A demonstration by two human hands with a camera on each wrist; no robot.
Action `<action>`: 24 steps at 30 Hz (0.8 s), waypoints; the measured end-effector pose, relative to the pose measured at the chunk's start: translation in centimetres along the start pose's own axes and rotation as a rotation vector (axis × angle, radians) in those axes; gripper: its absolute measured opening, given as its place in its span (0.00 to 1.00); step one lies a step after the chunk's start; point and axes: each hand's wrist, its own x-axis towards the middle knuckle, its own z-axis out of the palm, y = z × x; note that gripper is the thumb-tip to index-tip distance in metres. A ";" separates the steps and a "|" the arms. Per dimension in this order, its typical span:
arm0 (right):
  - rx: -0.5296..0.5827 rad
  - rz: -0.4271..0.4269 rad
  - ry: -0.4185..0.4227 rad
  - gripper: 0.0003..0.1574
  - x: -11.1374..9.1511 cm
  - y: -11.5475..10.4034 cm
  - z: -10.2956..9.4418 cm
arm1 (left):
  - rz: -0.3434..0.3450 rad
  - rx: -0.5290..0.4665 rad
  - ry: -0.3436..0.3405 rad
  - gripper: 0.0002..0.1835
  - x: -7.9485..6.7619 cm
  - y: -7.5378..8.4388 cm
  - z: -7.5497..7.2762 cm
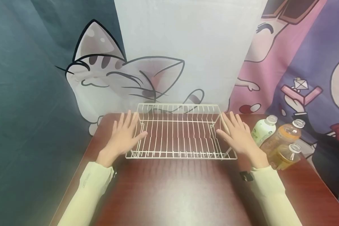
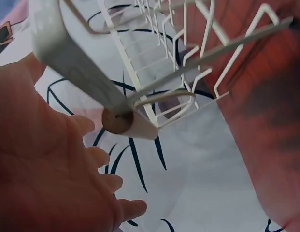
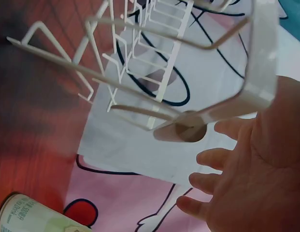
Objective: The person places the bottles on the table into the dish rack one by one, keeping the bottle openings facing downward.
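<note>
A white wire dish rack [image 1: 180, 158] stands on the brown table, with rows of upright wires and a raised back. My left hand [image 1: 122, 135] is at its left end, fingers spread and thumb reaching over the end wires. On the opposite side, my right hand [image 1: 238, 135] mirrors this with straight, spread fingers. In the left wrist view, the left palm [image 2: 48, 154] faces a thick white end bar [image 2: 82, 67] of the rack, fingers extended beside it. The right wrist view has the right palm [image 3: 261, 164] close to the other end bar [image 3: 263, 58], fingers not curled round it.
Three bottles stand on the table right of my right hand: a pale green one [image 1: 262, 130], an orange one [image 1: 282, 135] and a yellow one [image 1: 285, 157]. A cloth backdrop with a cartoon cat [image 1: 101, 75] hangs behind the rack. The wooden table [image 1: 175, 194] extends towards me.
</note>
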 end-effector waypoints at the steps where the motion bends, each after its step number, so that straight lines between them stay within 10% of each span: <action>1: -0.002 -0.005 0.008 0.53 -0.3 -0.2 0.0 | 0.004 -0.010 -0.001 0.53 -0.3 0.1 0.1; 16: 0.123 -0.029 0.193 0.58 -4.7 -1.2 2.7 | -0.078 -0.322 0.092 0.52 -4.3 0.2 3.5; 24: 0.327 0.069 0.155 0.61 -6.1 -1.2 4.8 | -0.119 -0.447 0.120 0.57 -4.5 0.3 5.0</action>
